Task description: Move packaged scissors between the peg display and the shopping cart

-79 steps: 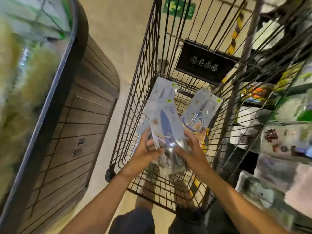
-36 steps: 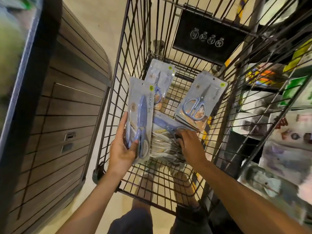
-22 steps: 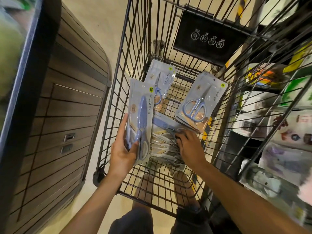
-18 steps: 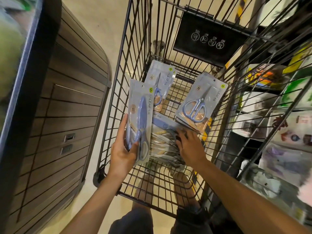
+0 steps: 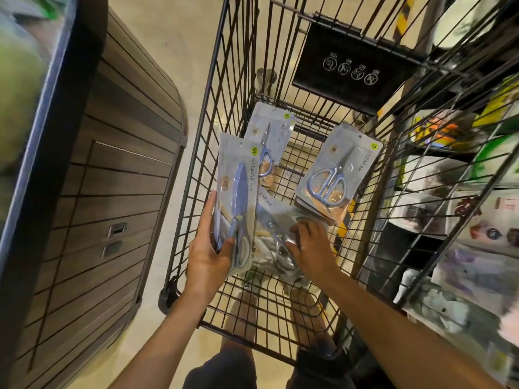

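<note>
Both hands are down inside the black wire shopping cart (image 5: 213, 88). My left hand (image 5: 206, 256) grips a small stack of packaged blue scissors (image 5: 237, 197) by its lower end, held upright against the cart's left side. My right hand (image 5: 310, 248) lies on a pile of scissors packs (image 5: 276, 234) on the cart floor, fingers curled over the top pack. A pack of small scissors (image 5: 269, 147) leans at the far left of the basket. Another stack with wide-handled scissors (image 5: 337, 172) lies at the right. The peg display is not in view.
A dark wood-slatted counter (image 5: 112, 192) with a curved end stands close on the cart's left. Store shelves with packaged goods (image 5: 463, 206) crowd the right side. A black sign panel (image 5: 348, 68) hangs on the cart's far end. My feet show under the basket.
My left hand has kept its stack upright at the cart's left side. My right hand has shifted slightly on the floor pile, and the top pack there has moved under its fingers.
</note>
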Tool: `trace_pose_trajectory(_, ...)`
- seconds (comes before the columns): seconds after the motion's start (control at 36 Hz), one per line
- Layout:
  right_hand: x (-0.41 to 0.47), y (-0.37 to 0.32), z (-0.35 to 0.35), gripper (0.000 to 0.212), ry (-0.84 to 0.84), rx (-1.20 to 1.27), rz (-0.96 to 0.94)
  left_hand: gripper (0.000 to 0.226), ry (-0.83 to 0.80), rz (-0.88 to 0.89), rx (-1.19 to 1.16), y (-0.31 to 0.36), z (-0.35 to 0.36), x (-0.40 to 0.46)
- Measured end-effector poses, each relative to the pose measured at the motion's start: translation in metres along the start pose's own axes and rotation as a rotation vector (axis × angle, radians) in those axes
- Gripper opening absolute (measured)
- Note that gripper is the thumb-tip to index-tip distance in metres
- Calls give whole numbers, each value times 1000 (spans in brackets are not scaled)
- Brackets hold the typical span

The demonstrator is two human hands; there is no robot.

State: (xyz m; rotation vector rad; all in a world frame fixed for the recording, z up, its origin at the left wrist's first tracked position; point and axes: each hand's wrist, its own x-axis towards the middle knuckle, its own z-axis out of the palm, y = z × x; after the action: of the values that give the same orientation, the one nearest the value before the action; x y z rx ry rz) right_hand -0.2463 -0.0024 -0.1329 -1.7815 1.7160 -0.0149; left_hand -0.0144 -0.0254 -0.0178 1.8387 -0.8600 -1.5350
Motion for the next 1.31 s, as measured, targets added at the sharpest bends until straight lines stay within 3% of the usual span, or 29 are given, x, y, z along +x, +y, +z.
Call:
trace_pose_trajectory(0.08,0,-1,5,59,-10,76,67,95,7,-39,-81,-1,0,1)
trace_pose_trajectory(0.25,7,-8,-2,67,-101,138,124,96,-26,50,-28,-4,-5,-1)
trace_pose_trajectory(0.47,21,-6,-6,97,-195,375,307,93,-38,59,-7,-6,-9,-4)
trace_pose_trajectory(0.58,25,-2,-9,72,-317,472,300,93,-23,-16,-86,-5,-8,-4)
trace_pose_trajectory(0.75,19,-10,-22,50,-361,500,288,86,-54,61,-24,7,-7,-11)
trace_pose_trajectory(0.89,0,-23,-41,53,-396,491,301,87,-37,163,119,19,-15,-22)
trace_pose_trajectory(1.08,-48,-56,-101,78,-260,676,301,93,-110,189,189,61,-29,-49)
trace_pose_trajectory(1.31,-125,-91,-175,91,42,839,274,88,-208,322,210,130,-42,-88)
